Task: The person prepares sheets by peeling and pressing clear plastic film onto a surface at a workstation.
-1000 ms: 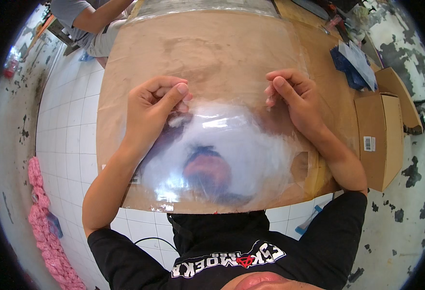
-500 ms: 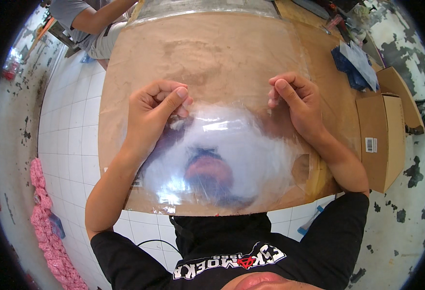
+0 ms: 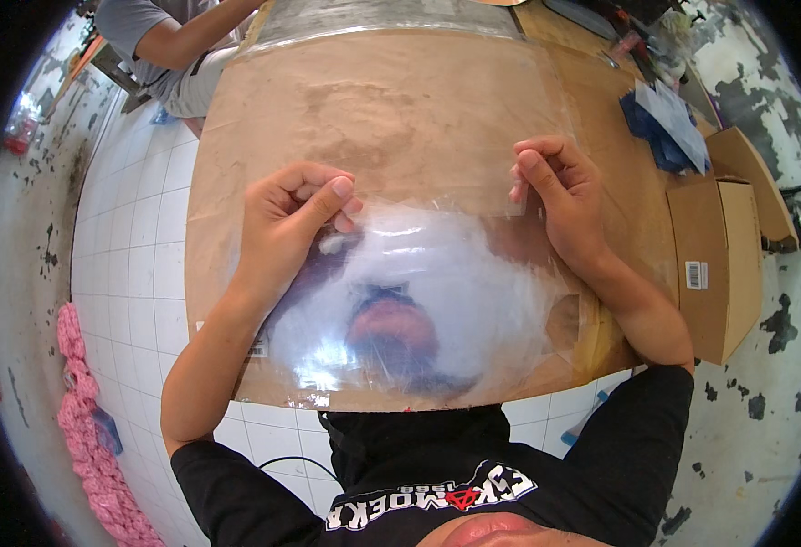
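Observation:
My left hand [image 3: 296, 205] is raised over the table, thumb and forefinger pinched together. What it pinches is too faint to make out. Across from it my right hand [image 3: 555, 187] is also closed, thumb against bent fingers. A thin edge of clear plastic film [image 3: 520, 202] shows just below those fingertips; how far the film reaches toward the left hand is hard to see. Beneath both hands lies a shiny clear plastic covering [image 3: 510, 319] on the brown table top [image 3: 282, 109], bright with reflections.
An open cardboard box [image 3: 706, 273] stands to the right, with dark blue packets [image 3: 660, 132] beyond it. Another person [image 3: 182, 46] sits at the far left. A pink braided bundle [image 3: 86, 428] hangs at the left above white floor tiles [image 3: 141, 269].
Both hands stay nearly in place and pinched. The right fingers have shifted slightly, and the film edge below them shows more clearly. A rounded edge has appeared at the table's far end.

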